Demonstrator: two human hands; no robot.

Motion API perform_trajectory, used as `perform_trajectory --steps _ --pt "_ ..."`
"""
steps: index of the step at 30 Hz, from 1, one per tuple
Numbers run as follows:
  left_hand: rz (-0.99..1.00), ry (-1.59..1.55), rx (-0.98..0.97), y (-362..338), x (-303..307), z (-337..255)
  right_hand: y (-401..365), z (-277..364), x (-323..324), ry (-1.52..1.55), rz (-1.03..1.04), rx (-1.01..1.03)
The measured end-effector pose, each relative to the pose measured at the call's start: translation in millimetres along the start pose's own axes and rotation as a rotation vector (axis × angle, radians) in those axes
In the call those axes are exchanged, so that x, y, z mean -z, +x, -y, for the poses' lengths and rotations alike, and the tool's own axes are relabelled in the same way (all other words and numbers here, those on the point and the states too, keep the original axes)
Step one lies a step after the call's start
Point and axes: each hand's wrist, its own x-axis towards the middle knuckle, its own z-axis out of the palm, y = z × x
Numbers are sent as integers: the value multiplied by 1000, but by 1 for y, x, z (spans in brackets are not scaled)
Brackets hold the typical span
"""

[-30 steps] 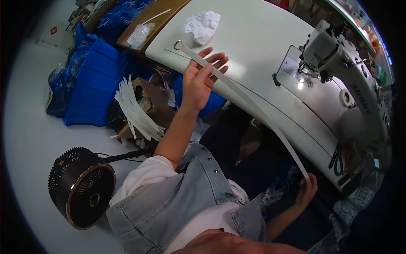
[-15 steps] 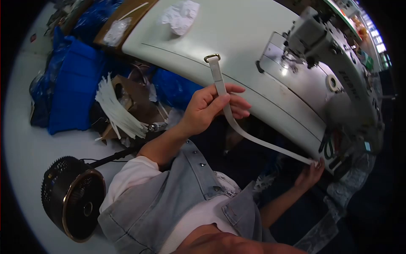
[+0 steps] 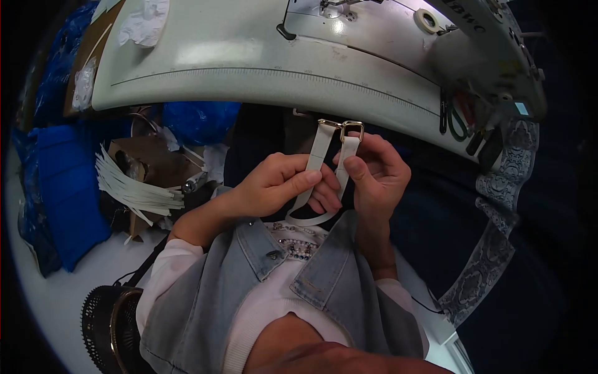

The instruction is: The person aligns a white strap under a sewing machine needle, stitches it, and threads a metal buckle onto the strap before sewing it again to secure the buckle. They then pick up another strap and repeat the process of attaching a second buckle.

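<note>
A narrow white strap (image 3: 321, 149) hangs in a loop between my two hands, just in front of the table edge. Each end carries a gold metal ring: a left ring (image 3: 330, 124) and a right ring (image 3: 352, 130), side by side and seemingly touching. My left hand (image 3: 277, 184) pinches the strap below the left ring, thumb on top. Below the right ring, my right hand (image 3: 379, 174) grips the other end between thumb and fingers. The bottom of the loop droops near my chest.
Ahead is a white sewing table (image 3: 205, 68) with a sewing machine (image 3: 476, 71), a tape roll (image 3: 427, 21), scissors (image 3: 458, 124) and crumpled paper (image 3: 144, 25). White strips (image 3: 134, 190), a blue bag (image 3: 68, 193) and a fan (image 3: 103, 324) stand left. Lace (image 3: 483, 274) hangs right.
The stretched strap has been folded into a loop, its ends brought together. My right hand came in from the far right; my left hand lowered. The view has shifted.
</note>
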Motion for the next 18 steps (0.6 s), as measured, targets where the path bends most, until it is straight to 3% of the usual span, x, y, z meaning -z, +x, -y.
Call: perform_trajectory --steps 18 --pt "13 -90 2 3 -4 5 -4 -4 5 58 9 65"
